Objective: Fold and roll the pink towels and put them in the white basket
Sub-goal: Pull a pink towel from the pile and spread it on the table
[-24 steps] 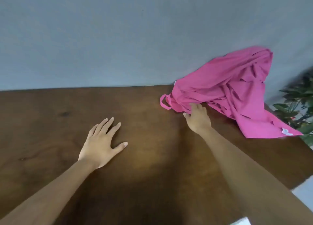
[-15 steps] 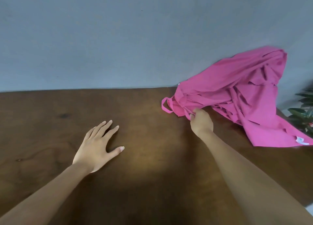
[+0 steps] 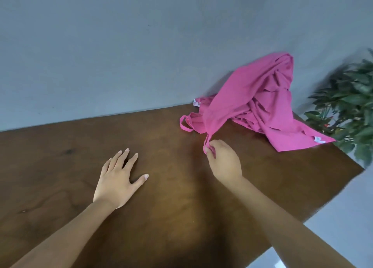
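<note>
A heap of pink towels (image 3: 254,98) lies crumpled at the far right of the brown wooden table (image 3: 171,187), leaning against the grey wall. My right hand (image 3: 223,161) pinches a corner of one pink towel, which stretches from the heap down to my fingers. A hanging loop sticks out at the heap's left side, and white labels show on two edges. My left hand (image 3: 119,179) rests flat on the table with straight, spread fingers, well left of the heap. No white basket is in view.
A green leafy plant (image 3: 349,106) stands past the table's right edge. The grey wall (image 3: 141,45) runs along the table's far edge. Pale floor shows beyond the table's near right corner.
My right hand took hold of a towel corner at the heap's near edge and has drawn it toward me, stretching the cloth. The left hand has stayed flat on the table.
</note>
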Demonstrator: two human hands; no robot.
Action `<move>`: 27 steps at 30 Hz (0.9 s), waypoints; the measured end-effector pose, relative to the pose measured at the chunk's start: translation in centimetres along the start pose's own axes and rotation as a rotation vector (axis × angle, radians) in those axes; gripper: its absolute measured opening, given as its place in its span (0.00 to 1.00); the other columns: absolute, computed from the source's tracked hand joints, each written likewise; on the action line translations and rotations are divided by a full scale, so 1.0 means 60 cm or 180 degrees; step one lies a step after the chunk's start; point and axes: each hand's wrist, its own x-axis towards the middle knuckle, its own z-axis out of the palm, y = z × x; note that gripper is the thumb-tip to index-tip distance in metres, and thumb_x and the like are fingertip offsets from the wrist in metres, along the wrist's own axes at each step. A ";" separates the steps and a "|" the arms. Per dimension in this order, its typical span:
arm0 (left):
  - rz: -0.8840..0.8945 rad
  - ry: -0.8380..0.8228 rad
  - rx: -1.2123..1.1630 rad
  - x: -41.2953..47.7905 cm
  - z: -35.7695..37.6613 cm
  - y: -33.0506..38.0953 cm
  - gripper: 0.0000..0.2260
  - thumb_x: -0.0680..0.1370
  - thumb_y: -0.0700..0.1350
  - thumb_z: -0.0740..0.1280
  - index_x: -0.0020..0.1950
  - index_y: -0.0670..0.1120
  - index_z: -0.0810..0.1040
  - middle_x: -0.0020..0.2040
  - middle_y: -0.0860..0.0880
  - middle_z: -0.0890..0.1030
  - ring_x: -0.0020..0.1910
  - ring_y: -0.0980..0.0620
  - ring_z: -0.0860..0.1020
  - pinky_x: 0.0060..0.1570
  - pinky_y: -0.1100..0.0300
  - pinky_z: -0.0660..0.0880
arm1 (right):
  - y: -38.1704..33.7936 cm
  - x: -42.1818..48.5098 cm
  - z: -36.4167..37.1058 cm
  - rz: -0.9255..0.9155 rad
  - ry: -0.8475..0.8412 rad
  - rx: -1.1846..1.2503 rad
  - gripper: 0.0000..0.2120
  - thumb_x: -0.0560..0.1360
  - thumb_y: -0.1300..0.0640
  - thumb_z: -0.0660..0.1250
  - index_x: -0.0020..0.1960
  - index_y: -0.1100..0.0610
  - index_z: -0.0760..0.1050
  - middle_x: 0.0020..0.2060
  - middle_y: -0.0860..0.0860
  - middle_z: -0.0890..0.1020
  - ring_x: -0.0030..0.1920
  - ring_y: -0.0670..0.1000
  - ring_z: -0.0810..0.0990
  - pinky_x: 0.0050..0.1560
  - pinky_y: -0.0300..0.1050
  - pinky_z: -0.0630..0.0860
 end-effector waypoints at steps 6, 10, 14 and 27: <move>0.0146 -0.0015 0.0173 0.001 0.005 -0.006 0.38 0.78 0.73 0.44 0.82 0.53 0.58 0.83 0.47 0.56 0.82 0.48 0.50 0.79 0.49 0.51 | -0.043 -0.120 0.003 -0.0022 0.0256 -0.0411 0.03 0.79 0.57 0.68 0.47 0.54 0.77 0.37 0.45 0.73 0.36 0.48 0.71 0.36 0.42 0.66; 0.0259 -0.0040 0.0204 -0.002 0.003 -0.009 0.38 0.79 0.71 0.45 0.82 0.51 0.58 0.83 0.45 0.55 0.82 0.45 0.50 0.79 0.47 0.51 | -0.073 -0.194 0.010 -0.0332 0.0286 -0.0590 0.01 0.76 0.60 0.71 0.46 0.55 0.80 0.37 0.47 0.78 0.35 0.48 0.76 0.34 0.42 0.73; 0.0293 -0.0142 0.0102 -0.001 0.003 -0.013 0.37 0.79 0.71 0.47 0.82 0.50 0.58 0.83 0.44 0.54 0.82 0.45 0.49 0.79 0.47 0.49 | -0.099 -0.251 0.026 -0.0526 0.0004 -0.0614 0.03 0.77 0.55 0.72 0.45 0.53 0.80 0.36 0.46 0.79 0.36 0.47 0.75 0.35 0.40 0.72; 0.0305 -0.0578 -0.1066 -0.002 -0.030 0.184 0.22 0.79 0.59 0.66 0.68 0.49 0.74 0.60 0.51 0.82 0.63 0.44 0.75 0.63 0.48 0.70 | 0.005 -0.216 -0.030 -0.0021 -0.0397 -0.0482 0.15 0.83 0.43 0.58 0.56 0.50 0.79 0.49 0.44 0.81 0.48 0.44 0.78 0.45 0.36 0.70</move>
